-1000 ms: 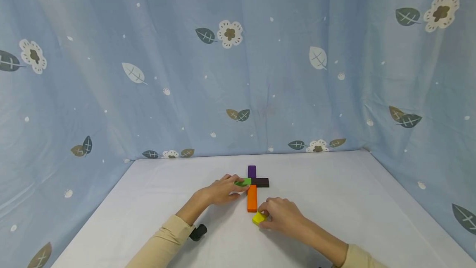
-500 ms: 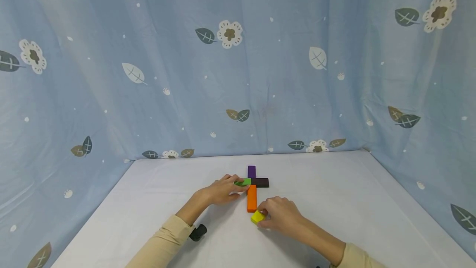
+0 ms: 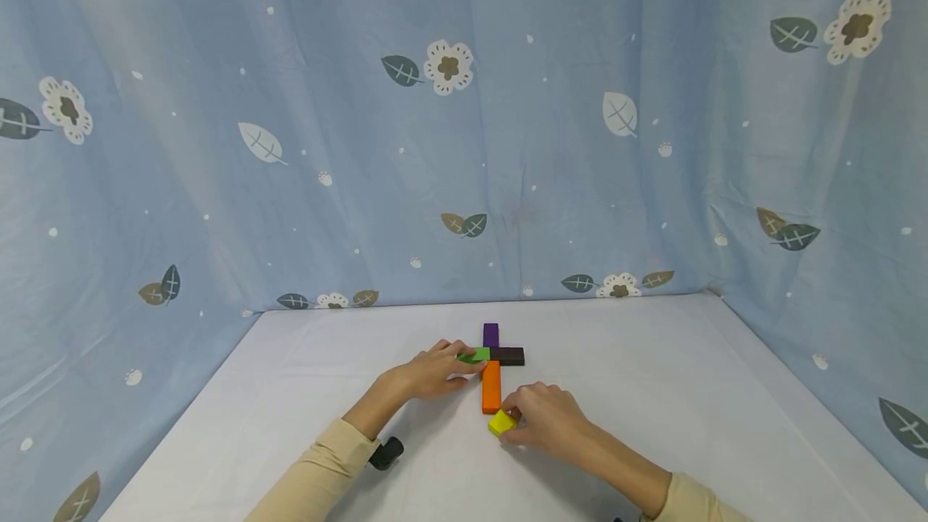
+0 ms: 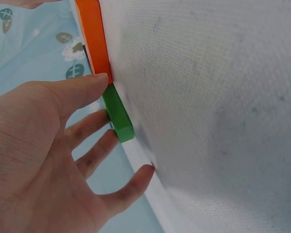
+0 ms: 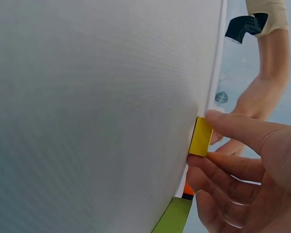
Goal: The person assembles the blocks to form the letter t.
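My right hand (image 3: pixel 548 417) pinches a yellow block (image 3: pixel 502 424) between thumb and fingertips, right by the near end of an orange block (image 3: pixel 491 387). In the right wrist view the yellow block (image 5: pixel 201 136) stays close over the white surface. My left hand (image 3: pixel 432 370) holds a green block (image 3: pixel 475 355) at the orange block's far end; part of it is covered by fingers. In the left wrist view its thumb lies at the joint of the orange block (image 4: pixel 94 39) and green block (image 4: pixel 118 114), fingertips behind the green one.
A dark block (image 3: pixel 507 356) lies right of the green one, and a purple block (image 3: pixel 490 335) beyond. An olive-green block (image 5: pixel 174 216) shows low in the right wrist view. A black device (image 3: pixel 387 453) sits at the left cuff. A patterned blue curtain (image 3: pixel 507 143) backs the white table (image 3: pixel 616 345).
My right hand has shifted slightly left with the yellow block, bringing it nearer below the orange block's near end. The left hand and the other blocks have not visibly moved.
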Action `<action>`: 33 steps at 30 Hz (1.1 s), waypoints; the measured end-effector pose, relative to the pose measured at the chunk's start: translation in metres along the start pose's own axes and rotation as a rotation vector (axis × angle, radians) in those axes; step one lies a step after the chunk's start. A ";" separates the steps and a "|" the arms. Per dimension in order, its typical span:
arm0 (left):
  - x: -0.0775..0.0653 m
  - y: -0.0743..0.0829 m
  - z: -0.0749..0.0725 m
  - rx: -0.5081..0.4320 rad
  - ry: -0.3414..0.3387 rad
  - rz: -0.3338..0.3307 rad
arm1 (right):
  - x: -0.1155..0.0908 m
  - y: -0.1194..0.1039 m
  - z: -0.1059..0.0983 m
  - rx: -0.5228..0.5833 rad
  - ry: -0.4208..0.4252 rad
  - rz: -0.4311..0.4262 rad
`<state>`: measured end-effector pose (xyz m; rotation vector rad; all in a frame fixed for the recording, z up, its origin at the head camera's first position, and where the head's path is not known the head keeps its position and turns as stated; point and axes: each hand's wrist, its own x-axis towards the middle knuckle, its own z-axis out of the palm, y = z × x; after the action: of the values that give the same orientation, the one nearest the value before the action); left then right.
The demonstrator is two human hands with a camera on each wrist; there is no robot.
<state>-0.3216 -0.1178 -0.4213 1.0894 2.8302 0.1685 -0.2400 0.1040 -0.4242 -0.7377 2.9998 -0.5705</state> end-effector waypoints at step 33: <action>0.003 -0.003 0.002 -0.013 -0.008 -0.017 | -0.018 0.003 -0.016 -0.088 0.027 0.069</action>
<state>-0.3253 -0.1179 -0.4238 1.0612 2.8260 0.1800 -0.2270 0.1199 -0.4123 -0.6326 3.0786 -0.4522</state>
